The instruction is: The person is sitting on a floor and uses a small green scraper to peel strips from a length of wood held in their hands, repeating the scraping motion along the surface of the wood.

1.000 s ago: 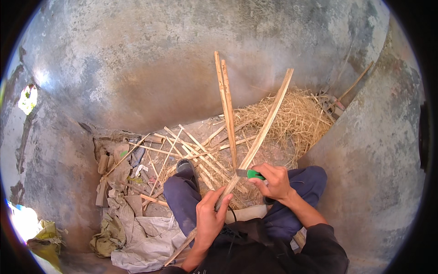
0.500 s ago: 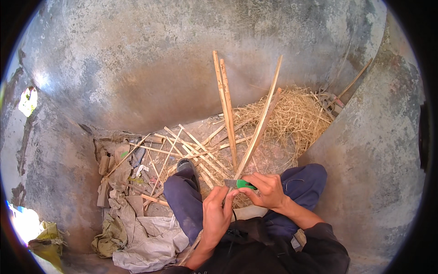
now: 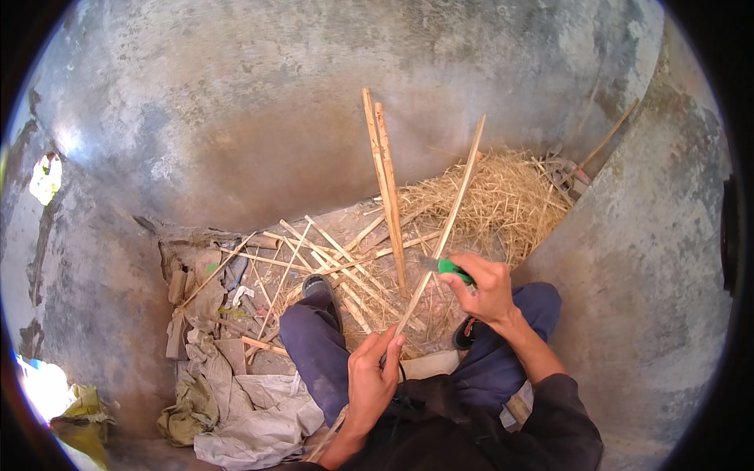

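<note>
A long pale split-wood strip [image 3: 460, 192] slants up and away from my lap, its far end higher than the straw. My left hand [image 3: 372, 378] is closed around its near part, thumb and fingers pinching it. My right hand [image 3: 487, 289] grips a knife with a green handle [image 3: 455, 272]. The knife's blade, blurred, lies against or very close to the strip, further along than my left hand; I cannot tell whether it cuts in. Another thin strip [image 3: 328, 436] shows beside my left forearm.
Two sticks [image 3: 389, 184] stand propped near the far wall [image 3: 290, 149]. Loose sticks [image 3: 345, 263] criss-cross the floor. A straw heap [image 3: 506, 200] fills the right corner. Crumpled sacking [image 3: 251, 416] lies left of my bent legs, and concrete walls rise close on both sides.
My right hand with the knife has moved up and right, away from my left hand and along the strip. The two pieces seen fanning apart earlier now look like one strip.
</note>
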A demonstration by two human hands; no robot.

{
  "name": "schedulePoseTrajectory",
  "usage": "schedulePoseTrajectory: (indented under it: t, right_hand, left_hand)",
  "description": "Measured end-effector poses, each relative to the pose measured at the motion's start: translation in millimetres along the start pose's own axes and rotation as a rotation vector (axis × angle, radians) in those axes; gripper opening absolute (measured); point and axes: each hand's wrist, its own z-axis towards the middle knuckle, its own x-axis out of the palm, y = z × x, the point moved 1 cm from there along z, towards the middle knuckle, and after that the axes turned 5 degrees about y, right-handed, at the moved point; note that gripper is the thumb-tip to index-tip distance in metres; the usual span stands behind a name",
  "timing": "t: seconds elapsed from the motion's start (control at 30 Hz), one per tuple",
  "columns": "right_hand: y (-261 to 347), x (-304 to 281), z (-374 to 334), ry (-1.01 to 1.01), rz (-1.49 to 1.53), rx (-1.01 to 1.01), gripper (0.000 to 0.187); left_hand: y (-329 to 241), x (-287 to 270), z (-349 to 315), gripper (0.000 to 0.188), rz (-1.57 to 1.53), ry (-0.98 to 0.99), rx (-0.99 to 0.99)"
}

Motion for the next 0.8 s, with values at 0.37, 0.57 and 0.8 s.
schedulePoseTrajectory:
  t: [0.37, 0.57, 0.8]
  right_hand:
    - [42.9, 35.0, -37.1, 0.209, 0.095, -0.106, 0.029]
    - [49.8, 37.7, -37.4, 0.165, 0.098, -0.107, 0.029]
    - [50.3, 30.7, -32.3, 0.206, 0.041, -0.103, 0.029]
  left_hand:
    - [3.2, 0.8, 14.0, 0.021, -0.023, 0.005, 0.071]
    - [0.3, 5.5, 14.6, 0.020, -0.054, -0.068, 0.071]
    - [8.2, 3.7, 13.1, 0.017, -0.012, -0.029, 0.066]
